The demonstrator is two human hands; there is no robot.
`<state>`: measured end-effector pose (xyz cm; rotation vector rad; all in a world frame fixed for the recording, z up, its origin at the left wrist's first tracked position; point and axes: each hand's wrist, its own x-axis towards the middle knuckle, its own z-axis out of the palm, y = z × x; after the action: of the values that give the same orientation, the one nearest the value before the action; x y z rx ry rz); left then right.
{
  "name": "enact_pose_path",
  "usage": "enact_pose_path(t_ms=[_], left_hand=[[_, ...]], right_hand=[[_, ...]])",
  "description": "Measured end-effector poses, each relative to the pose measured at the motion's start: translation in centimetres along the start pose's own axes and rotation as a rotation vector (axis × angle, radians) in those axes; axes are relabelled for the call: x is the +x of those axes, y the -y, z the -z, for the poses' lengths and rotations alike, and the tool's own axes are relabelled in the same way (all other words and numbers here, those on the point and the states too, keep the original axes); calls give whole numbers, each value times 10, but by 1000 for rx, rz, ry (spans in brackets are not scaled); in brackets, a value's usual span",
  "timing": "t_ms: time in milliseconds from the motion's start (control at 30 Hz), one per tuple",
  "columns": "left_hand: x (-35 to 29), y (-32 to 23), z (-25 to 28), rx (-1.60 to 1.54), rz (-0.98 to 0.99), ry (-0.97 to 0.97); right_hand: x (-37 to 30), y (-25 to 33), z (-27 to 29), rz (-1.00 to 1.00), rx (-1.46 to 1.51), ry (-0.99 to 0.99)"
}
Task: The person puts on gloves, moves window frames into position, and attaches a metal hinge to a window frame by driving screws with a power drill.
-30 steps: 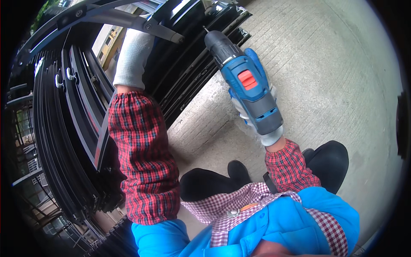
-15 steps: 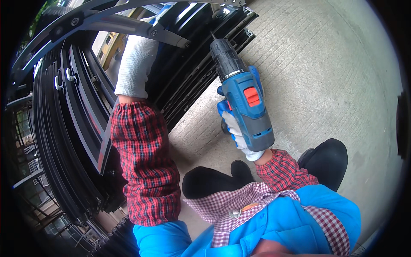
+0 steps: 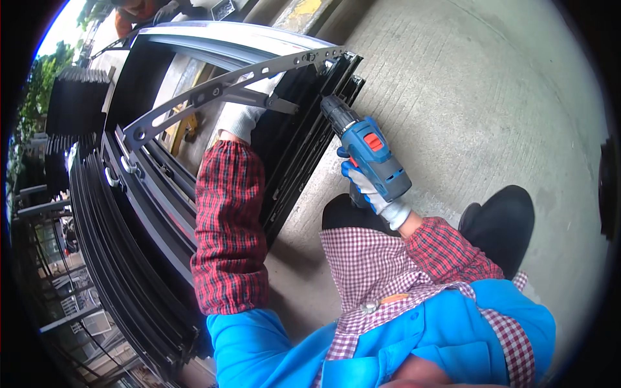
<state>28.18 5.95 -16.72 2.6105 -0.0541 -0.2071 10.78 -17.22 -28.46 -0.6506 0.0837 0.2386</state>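
Observation:
My gloved right hand (image 3: 370, 189) is wrapped round the grip of a blue and black cordless drill (image 3: 376, 157). The drill's black chuck points up and left, close to the outer edge of a stack of black metal frames (image 3: 279, 184). The bit's tip is too small to make out against the dark metal. My left hand (image 3: 240, 119), in a white glove, reaches among the frames beneath a grey hinged stay arm (image 3: 194, 98). Its fingers are hidden behind the stay and frame. The stay spans the top frame's corner, its perforated bar running toward the drill side.
More black frames (image 3: 123, 258) are stacked along the left, with pale hook-shaped handles (image 3: 129, 164) on them. Another person (image 3: 139, 11) is at the far upper left, a gloved hand on the far side of the frames. Grey concrete floor (image 3: 466, 116) lies to the right.
The view has tilted up and out, bringing the other person and the frame's far side into sight. The drill stays in my right hand, its chuck still beside the frame edge.

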Motion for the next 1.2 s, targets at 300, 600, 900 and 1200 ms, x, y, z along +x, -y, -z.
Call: enact_pose_path(t_ms=[300, 600, 900, 1200], left_hand=[[12, 105, -20, 29, -265, 75], [-22, 131, -3, 337, 9, 253], [-63, 136, 31, 261, 67, 272], [-58, 126, 19, 190, 113, 265]], right_hand=[[12, 7, -7, -140, -386, -370], [19, 10, -9, 523, -1448, -62], [30, 26, -5, 359, -1177, 9], [29, 16, -10, 631, -1252, -21]])
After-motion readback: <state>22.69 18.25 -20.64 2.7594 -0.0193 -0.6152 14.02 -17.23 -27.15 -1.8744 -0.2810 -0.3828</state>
